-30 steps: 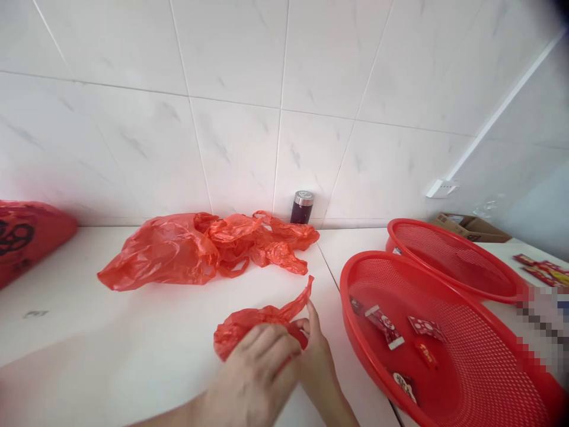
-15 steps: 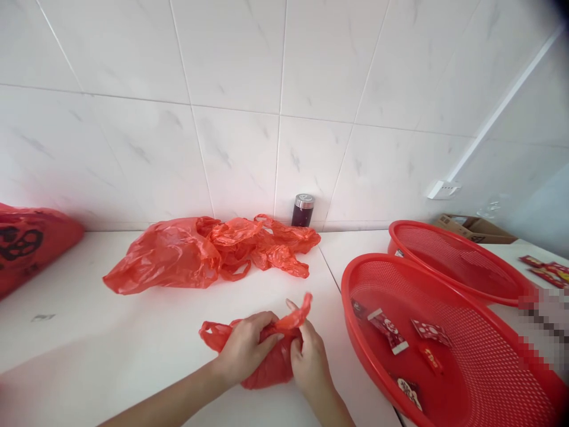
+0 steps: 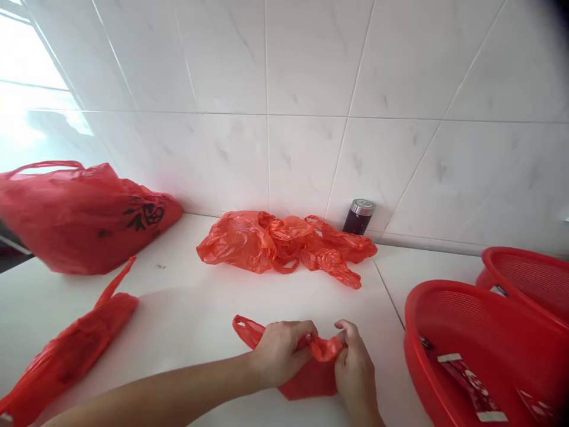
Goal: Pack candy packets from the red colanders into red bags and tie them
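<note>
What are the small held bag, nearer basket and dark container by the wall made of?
Small bag: seemingly thin, slightly glossy plastic film, from its creases.
Nearer basket: probably molded plastic, given its smooth, shiny rim and perforated wall.
Dark container: its silvery lid looks metal; the dark body could be glass, plastic or metal.

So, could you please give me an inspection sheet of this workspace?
Surface: white table, dark seam toward the right.
Job's things: small red bag, its top gathered between the hands.
Clutter: crumpled red plastic, dark container with silver lid, large red bag and long red bag at left, nearer red basket holding wrapped packets, farther red basket.
Hands: left hand and right hand both grip the small red bag.
Cables: nothing seen.
Surroundings: pale tiled wall behind.
</note>
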`<state>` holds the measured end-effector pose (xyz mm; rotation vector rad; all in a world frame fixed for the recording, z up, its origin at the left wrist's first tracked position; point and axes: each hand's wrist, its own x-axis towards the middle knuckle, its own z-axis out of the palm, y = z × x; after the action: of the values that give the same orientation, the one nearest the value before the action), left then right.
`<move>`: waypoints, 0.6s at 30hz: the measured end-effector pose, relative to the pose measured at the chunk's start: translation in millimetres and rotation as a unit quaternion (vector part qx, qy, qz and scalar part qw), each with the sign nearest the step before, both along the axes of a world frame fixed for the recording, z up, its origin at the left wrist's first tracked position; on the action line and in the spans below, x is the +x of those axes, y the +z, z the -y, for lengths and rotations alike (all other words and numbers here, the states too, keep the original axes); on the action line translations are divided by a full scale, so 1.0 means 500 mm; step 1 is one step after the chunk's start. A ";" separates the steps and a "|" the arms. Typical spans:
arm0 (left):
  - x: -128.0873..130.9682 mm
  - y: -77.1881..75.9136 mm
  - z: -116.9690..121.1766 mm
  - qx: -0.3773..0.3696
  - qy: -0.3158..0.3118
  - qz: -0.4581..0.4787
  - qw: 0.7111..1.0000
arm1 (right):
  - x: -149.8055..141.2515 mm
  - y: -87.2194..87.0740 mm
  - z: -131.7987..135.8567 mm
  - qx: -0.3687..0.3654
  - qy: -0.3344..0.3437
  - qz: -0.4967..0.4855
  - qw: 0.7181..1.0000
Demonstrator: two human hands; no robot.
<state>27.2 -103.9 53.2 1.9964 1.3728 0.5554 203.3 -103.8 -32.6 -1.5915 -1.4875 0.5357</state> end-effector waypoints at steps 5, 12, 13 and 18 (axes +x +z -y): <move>0.008 -0.004 -0.003 0.019 -0.021 -0.025 0.999 | 0.016 0.019 0.004 0.008 -0.052 -0.102 0.993; -0.001 -0.023 -0.028 0.018 -0.009 -0.044 0.999 | 0.020 0.062 0.026 0.078 0.105 -0.038 0.991; -0.001 -0.023 -0.029 0.019 -0.015 -0.043 0.999 | 0.016 0.063 0.027 0.080 0.120 -0.002 0.990; 0.008 -0.026 -0.025 0.021 -0.038 -0.067 0.997 | 0.000 0.046 0.026 0.088 0.104 0.013 0.991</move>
<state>31.3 -91.6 40.3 2.1441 1.3675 0.4252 203.5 -117.0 -9.8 -1.3203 -1.6824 0.4862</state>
